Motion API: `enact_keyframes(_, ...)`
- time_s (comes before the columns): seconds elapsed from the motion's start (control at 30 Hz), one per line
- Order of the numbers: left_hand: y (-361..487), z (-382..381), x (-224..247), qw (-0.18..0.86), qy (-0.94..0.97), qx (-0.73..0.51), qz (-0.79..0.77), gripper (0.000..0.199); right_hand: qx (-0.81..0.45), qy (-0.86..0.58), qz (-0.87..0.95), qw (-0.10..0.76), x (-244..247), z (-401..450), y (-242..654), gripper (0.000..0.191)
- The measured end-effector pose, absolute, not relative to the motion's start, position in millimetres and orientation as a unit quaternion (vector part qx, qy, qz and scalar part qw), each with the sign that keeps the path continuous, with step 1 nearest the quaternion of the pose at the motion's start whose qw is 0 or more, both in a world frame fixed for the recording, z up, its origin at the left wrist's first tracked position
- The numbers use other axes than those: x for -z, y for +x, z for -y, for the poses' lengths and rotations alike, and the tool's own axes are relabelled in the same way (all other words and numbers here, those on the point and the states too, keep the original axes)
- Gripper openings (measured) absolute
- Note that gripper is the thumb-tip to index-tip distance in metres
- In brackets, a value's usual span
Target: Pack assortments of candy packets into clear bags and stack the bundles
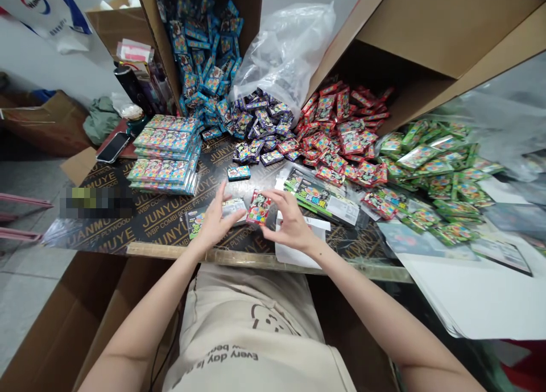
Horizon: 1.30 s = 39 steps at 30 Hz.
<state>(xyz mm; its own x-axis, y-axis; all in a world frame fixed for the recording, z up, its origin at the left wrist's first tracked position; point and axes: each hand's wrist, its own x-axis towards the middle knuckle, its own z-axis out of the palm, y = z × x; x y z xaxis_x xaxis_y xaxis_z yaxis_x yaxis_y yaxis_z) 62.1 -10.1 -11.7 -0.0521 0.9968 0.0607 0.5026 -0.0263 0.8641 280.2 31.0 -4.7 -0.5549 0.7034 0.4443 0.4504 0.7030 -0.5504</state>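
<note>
My right hand [292,221] curls around a small red candy packet [258,208], its thumb at the lower edge and its fingers at the upper edge. To the left, my left hand [216,218] is open, thumb and fingers apart. It hovers over a flat printed bag [196,223] lying on the table and partly hidden by it. Just beyond both hands lies a single blue packet [239,173]. Beside my right hand are flat black-and-green printed bags [319,196] in a stack. Under its wrist is a white sheet [294,252].
Loose blue packets [213,79], purple packets [264,119], red packets [341,124] and green packets [443,170] heap along the back, partly spilling from cardboard boxes. Filled packs [164,147] are stacked at left, near a phone [113,147]. White sheets [490,289] overhang the right edge.
</note>
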Motion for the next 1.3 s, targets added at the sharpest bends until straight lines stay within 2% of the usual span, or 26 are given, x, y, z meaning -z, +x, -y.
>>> enact_keyframes(0.1,52.8,8.2,24.7,0.131,0.719,-0.176,-0.660,0.108,-0.122,-0.380,0.860,0.317,14.5,-42.9,288.1,0.068)
enact_keyframes(0.2,50.7,11.6,37.0,0.090,0.732,-0.097,-0.668,0.115,-0.086,-0.393,0.867,0.295,22.5,-47.3,292.3,0.066)
enact_keyframes(0.3,52.8,17.0,40.5,0.098,0.733,-0.159,-0.654,0.121,-0.097,-0.382,0.879,0.270,23.8,-44.2,292.6,0.064)
enact_keyframes(0.53,48.9,24.3,31.3,0.161,0.764,-0.243,-0.575,0.128,-0.306,-0.262,0.883,0.242,12.5,-41.9,294.7,0.067)
enact_keyframes(0.7,44.4,22.3,25.4,0.141,0.741,-0.283,-0.593,0.123,-0.275,-0.337,0.847,0.305,11.6,-38.8,292.9,0.083)
enact_keyframes(0.93,52.9,16.6,27.7,0.106,0.745,-0.286,-0.593,0.116,-0.358,-0.286,0.853,0.250,8.5,-20.8,284.5,0.070)
enact_keyframes(1.03,54.1,13.9,42.5,0.076,0.766,-0.234,-0.593,0.110,-0.278,-0.379,0.826,0.310,14.3,-37.2,297.7,0.062)
enact_keyframes(1.1,54.3,13.5,55.0,0.048,0.784,-0.171,-0.595,0.095,-0.185,-0.472,0.797,0.329,22.3,-61.6,320.5,0.054)
enact_keyframes(1.2,55.0,15.1,70.2,0.008,0.798,-0.108,-0.593,0.074,-0.065,-0.639,0.704,0.304,37.5,-107.2,378.6,0.053)
enact_keyframes(1.3,55.7,16.7,77.1,-0.007,0.804,-0.102,-0.586,0.071,-0.005,-0.803,0.534,0.265,50.1,-141.9,451.2,0.059)
